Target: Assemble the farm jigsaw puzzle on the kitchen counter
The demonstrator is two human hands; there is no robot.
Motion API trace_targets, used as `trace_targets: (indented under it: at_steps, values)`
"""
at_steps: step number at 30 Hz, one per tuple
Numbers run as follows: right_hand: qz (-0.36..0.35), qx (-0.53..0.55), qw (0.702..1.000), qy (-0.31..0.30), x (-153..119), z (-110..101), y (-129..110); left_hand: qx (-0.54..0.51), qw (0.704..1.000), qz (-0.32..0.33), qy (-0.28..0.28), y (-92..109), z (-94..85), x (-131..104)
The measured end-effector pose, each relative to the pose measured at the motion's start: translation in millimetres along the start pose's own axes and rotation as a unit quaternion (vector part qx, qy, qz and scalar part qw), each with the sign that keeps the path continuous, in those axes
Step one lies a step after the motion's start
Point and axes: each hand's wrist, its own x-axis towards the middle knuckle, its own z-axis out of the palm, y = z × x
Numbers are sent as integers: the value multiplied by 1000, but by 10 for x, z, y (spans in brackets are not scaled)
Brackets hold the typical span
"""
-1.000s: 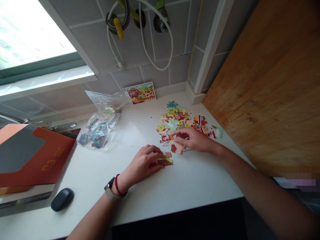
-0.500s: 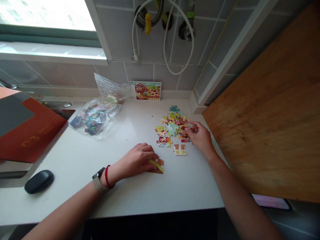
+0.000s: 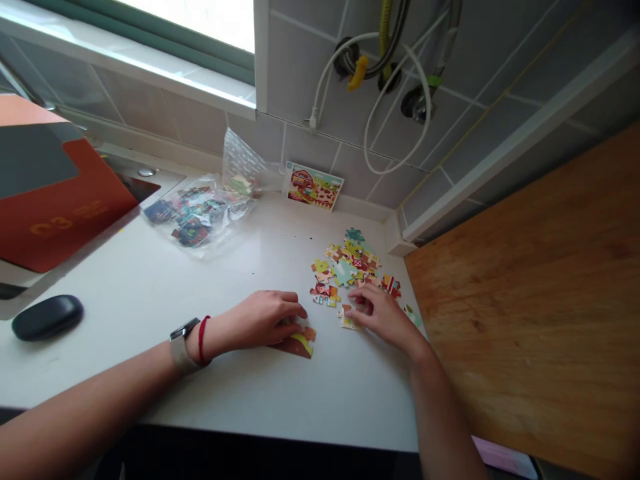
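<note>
A loosely curled left hand [image 3: 273, 319] apparently steadies brown-and-green cardboard puzzle pieces [image 3: 300, 345] near the white desk's front edge [image 3: 280, 427], while a part-curled right hand [image 3: 384, 315] meets a cream-and-brown piece [image 3: 346, 323], both grips unclear.

hands [image 3: 263, 319] over puzzle pieces [image 3: 345, 272], white counter [image 3: 240, 393]

Single head cam, worn by person, looks fwd + down at white countertop [image 3: 240, 400] mid-frame, approx arm's reach; grey tiled wall [image 3: 200, 127] across top, tilted.
</note>
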Motion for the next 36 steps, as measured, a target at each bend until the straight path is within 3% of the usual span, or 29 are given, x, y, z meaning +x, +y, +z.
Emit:
trace_targets:
  at_steps: [2, 7, 16, 23, 31, 36]
  values:
    - [-14, -28, 998, -54, -52, -27, -46, 1, 1000, 3, 11, -19, 11, -10]
    - [12, -72, 995, -65, -108, -55, -104, 6, 1000, 9, 23, -61, 54, -32]
    - [-36, -18, 997, -65, -60, 117, -252, 1, 1000, 3, 23, -24, 39, -17]
    - [-69, -25, 997, 30, -17, 303, -266, -24, 999, 13, 36, -11, 45, -21]
    - [-124, -12, 992, -22, -24, 348, -363, 11, 995, 42, 90, -8, 47, -12]
    - [-136, 40, 989, -39, -47, 331, -425, 48, 996, 48, 58, -61, 106, -55]
